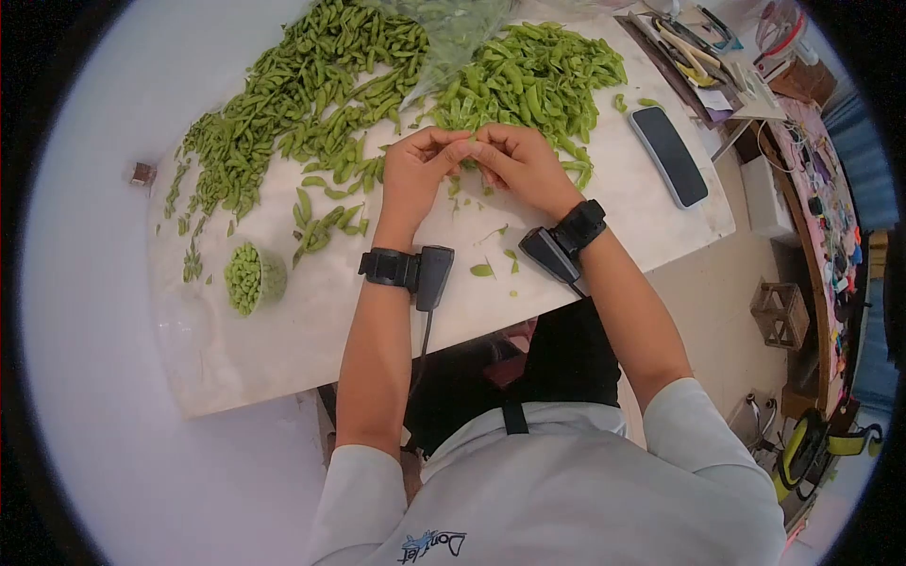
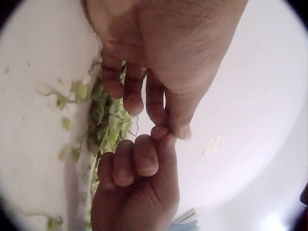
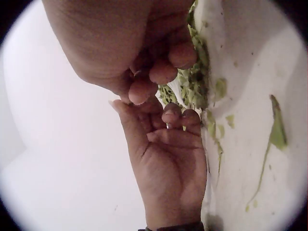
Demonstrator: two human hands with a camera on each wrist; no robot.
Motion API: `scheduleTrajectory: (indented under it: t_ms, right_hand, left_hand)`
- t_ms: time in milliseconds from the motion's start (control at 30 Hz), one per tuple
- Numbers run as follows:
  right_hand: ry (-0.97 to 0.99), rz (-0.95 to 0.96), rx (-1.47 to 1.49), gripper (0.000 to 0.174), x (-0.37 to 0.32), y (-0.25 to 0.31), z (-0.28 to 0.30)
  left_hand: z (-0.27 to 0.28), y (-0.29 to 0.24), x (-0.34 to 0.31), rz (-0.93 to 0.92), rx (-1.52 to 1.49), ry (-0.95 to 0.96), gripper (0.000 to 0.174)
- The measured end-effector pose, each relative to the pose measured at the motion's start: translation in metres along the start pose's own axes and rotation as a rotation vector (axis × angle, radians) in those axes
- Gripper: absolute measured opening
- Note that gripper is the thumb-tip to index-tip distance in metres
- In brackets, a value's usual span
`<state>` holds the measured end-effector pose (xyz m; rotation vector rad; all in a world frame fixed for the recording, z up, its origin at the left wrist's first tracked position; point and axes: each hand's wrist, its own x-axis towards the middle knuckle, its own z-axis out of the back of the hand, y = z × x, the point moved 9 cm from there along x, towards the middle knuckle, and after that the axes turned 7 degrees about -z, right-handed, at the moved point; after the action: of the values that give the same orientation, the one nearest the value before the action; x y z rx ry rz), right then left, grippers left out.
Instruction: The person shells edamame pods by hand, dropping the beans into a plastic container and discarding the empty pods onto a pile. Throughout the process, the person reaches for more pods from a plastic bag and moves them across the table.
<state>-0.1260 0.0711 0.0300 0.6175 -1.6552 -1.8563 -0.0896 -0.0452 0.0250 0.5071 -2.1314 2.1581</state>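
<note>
Both hands meet over the near edge of a heap of light green pods (image 1: 538,80). My left hand (image 1: 413,179) pinches with thumb and forefinger, its other fingers bent loosely. Against it, the right hand (image 1: 530,168) pinches too, its remaining fingers curled toward the palm. A sliver of a green soybean pod (image 1: 473,137) shows between the fingertips in the head view; the fingers hide most of it. Darker, full pods (image 1: 330,57) lie in a wide pile to the left. Shelled beans (image 1: 243,275) fill a clear cup (image 1: 275,277) at the table's left.
A clear plastic bag (image 1: 460,33) lies between the piles. On the right of the white table (image 1: 330,325) is a phone (image 1: 669,156). Pod scraps (image 1: 482,270) dot the surface near the forearms. Tools (image 1: 689,52) lie on a stand beyond the back right corner.
</note>
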Motion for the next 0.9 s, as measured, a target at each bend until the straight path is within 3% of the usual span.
scheduleTrajectory:
  t_ms: [367,567,900]
  right_hand:
    - [-0.020,0.067,-0.029,0.024,-0.002,0.007,0.001]
    - [-0.054,0.003,-0.002,0.030,0.000,0.000,0.006]
    - [-0.081,0.026,-0.061,0.028,0.002,-0.001,0.007]
  left_hand:
    - [0.002,-0.004,0.001,-0.038,0.015,0.000,0.022]
    - [-0.001,-0.008,0.000,-0.074,0.034,0.015,0.021]
    - [0.002,-0.015,-0.003,-0.144,0.338,-0.008,0.017]
